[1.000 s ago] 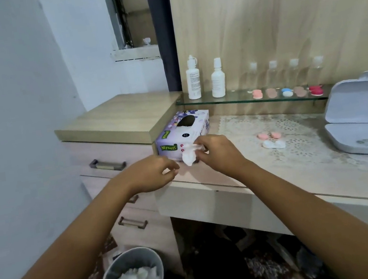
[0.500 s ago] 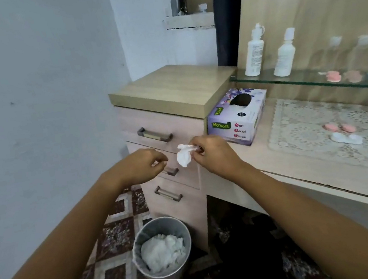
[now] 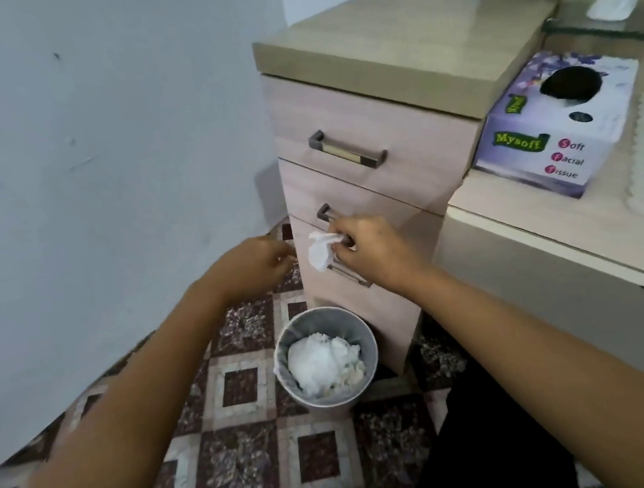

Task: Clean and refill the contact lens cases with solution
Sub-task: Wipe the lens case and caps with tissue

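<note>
Right hand (image 3: 371,249) — pinching tissue (image 3: 319,253) (crumpled).

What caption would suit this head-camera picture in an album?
Right hand pinches a crumpled tissue above a waste bin of used tissues, left hand alongside.

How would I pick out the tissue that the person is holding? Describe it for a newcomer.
Start at the pale wooden drawer unit and look at its lower handles. There the right hand pinches a small crumpled white tissue. Unlike the heap of tissues in the grey bin on the floor below, it dangles alone from the fingers.
</note>
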`<state>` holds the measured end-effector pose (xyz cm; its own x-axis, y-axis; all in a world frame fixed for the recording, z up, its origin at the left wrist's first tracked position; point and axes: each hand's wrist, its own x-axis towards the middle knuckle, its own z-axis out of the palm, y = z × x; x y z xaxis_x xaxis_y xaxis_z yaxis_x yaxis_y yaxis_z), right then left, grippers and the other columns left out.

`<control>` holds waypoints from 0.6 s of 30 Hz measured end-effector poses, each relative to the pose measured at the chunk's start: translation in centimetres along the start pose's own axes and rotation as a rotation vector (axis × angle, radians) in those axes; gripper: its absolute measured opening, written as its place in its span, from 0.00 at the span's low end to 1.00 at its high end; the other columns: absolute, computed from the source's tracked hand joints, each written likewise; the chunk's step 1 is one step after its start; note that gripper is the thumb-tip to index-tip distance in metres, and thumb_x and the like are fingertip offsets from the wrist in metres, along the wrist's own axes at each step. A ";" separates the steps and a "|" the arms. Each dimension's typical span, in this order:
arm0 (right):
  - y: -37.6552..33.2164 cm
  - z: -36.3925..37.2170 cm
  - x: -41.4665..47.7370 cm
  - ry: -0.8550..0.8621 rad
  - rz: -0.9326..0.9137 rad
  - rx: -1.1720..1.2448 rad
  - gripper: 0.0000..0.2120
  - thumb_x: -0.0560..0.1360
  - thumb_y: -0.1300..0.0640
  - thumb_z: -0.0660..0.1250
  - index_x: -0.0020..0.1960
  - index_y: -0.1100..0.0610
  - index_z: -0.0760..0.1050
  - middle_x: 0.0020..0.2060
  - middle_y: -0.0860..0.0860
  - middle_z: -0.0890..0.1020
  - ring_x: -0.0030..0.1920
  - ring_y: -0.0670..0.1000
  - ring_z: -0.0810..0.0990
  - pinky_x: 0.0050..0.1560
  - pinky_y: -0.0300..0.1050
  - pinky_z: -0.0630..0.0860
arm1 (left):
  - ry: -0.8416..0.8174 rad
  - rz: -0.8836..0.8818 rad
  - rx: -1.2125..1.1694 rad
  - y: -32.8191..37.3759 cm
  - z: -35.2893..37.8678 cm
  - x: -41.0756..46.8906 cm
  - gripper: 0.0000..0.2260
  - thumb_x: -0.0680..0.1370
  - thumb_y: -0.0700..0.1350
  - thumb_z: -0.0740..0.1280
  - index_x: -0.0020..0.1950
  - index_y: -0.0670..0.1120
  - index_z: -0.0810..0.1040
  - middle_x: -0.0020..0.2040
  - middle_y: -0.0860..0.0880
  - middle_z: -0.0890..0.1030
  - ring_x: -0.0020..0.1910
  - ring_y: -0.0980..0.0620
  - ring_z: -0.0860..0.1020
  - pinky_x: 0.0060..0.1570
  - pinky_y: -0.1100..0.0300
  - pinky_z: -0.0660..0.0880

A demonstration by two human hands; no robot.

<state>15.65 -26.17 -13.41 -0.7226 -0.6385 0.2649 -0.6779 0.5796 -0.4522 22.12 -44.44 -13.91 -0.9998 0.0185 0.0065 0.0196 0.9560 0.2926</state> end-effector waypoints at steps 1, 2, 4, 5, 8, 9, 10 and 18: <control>0.3 0.9 0.2 -0.017 0.013 0.002 0.09 0.74 0.62 0.63 0.52 0.61 0.78 0.45 0.56 0.80 0.47 0.55 0.77 0.40 0.44 0.67 | -0.003 -0.015 -0.002 -0.6 0.7 -0.1 0.13 0.80 0.44 0.60 0.61 0.42 0.77 0.57 0.41 0.79 0.55 0.44 0.77 0.55 0.54 0.71; 0.6 1.8 0.5 -0.035 0.029 0.010 0.09 0.74 0.62 0.63 0.51 0.61 0.78 0.45 0.57 0.81 0.47 0.56 0.77 0.40 0.45 0.68 | -0.003 -0.030 0.000 -1.2 1.5 0.0 0.13 0.80 0.44 0.59 0.61 0.42 0.77 0.58 0.42 0.79 0.55 0.44 0.77 0.56 0.54 0.72; 1.4 3.7 0.7 -0.069 0.059 0.029 0.09 0.73 0.62 0.63 0.51 0.61 0.78 0.45 0.58 0.81 0.46 0.58 0.78 0.42 0.47 0.71 | -0.022 -0.056 0.006 -2.6 3.3 0.1 0.14 0.80 0.47 0.58 0.60 0.44 0.78 0.58 0.43 0.78 0.56 0.44 0.77 0.57 0.49 0.73; 1.8 4.5 0.7 -0.091 0.076 0.034 0.09 0.73 0.62 0.63 0.51 0.61 0.78 0.45 0.59 0.81 0.46 0.58 0.78 0.43 0.48 0.72 | -0.035 -0.071 0.005 -3.1 4.2 0.1 0.14 0.80 0.48 0.58 0.59 0.44 0.78 0.57 0.44 0.78 0.55 0.44 0.77 0.56 0.47 0.73; 3.0 7.1 0.7 -0.149 0.140 0.044 0.10 0.73 0.62 0.63 0.53 0.60 0.78 0.45 0.59 0.80 0.46 0.58 0.78 0.43 0.47 0.72 | -0.071 -0.104 -0.009 -4.2 6.6 0.3 0.15 0.80 0.49 0.58 0.61 0.44 0.77 0.58 0.44 0.78 0.55 0.45 0.77 0.55 0.47 0.74; 3.4 7.9 0.6 -0.167 0.160 0.043 0.10 0.73 0.62 0.63 0.53 0.60 0.78 0.45 0.59 0.80 0.47 0.58 0.77 0.43 0.46 0.71 | -0.077 -0.111 -0.008 -4.5 7.4 0.4 0.15 0.80 0.49 0.58 0.62 0.45 0.76 0.59 0.44 0.78 0.55 0.44 0.77 0.55 0.47 0.75; 3.7 8.5 0.6 -0.183 0.173 0.043 0.10 0.73 0.63 0.63 0.52 0.61 0.78 0.45 0.59 0.80 0.47 0.58 0.77 0.42 0.45 0.70 | -0.082 -0.117 -0.007 -4.6 8.1 0.4 0.15 0.80 0.48 0.58 0.63 0.45 0.76 0.60 0.43 0.77 0.55 0.44 0.77 0.55 0.48 0.75; 6.4 13.5 1.0 -0.321 0.281 0.058 0.12 0.73 0.64 0.62 0.56 0.60 0.77 0.48 0.61 0.80 0.50 0.59 0.77 0.43 0.44 0.70 | -0.209 -0.175 -0.037 -5.8 12.5 1.1 0.15 0.79 0.48 0.58 0.60 0.43 0.77 0.57 0.42 0.77 0.53 0.43 0.77 0.53 0.47 0.75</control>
<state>12.40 -29.90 -27.52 -0.7932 -0.5903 -0.1497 -0.4454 0.7299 -0.5185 20.89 -46.30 -27.54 -0.9664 -0.0829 -0.2432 -0.1576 0.9388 0.3064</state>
